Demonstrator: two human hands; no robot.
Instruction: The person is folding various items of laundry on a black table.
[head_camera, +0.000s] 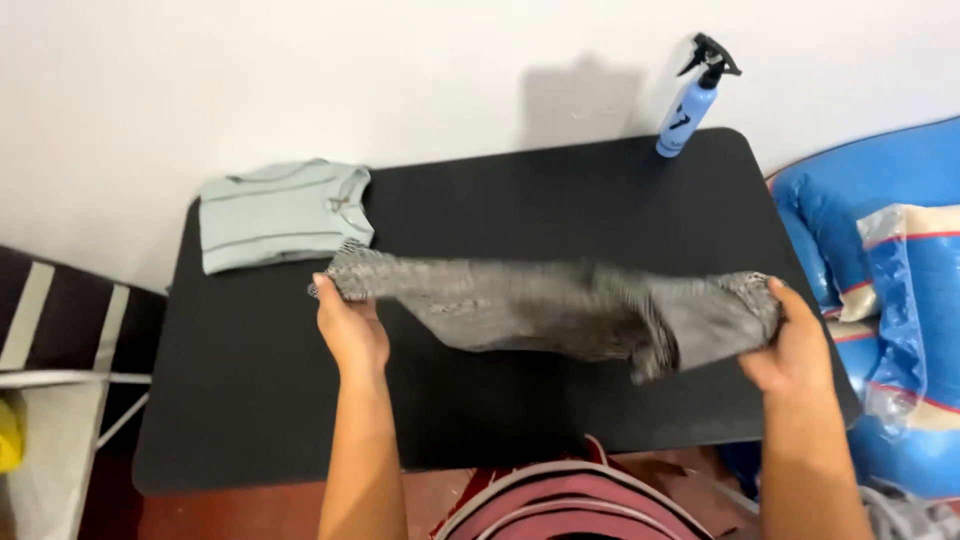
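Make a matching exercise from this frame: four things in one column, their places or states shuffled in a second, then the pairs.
Things:
1. grey garment
2. folded pale green shirt
3. blue spray bottle
4. black table

Places or states:
A. standing at the far right corner of the table, by the wall
B. stretched between the left hand and the right hand, blurred
C. lying at the far left corner of the table
D. underneath everything else, top mostly bare

Pairs: 1-B, 2-C, 3-A, 4-D
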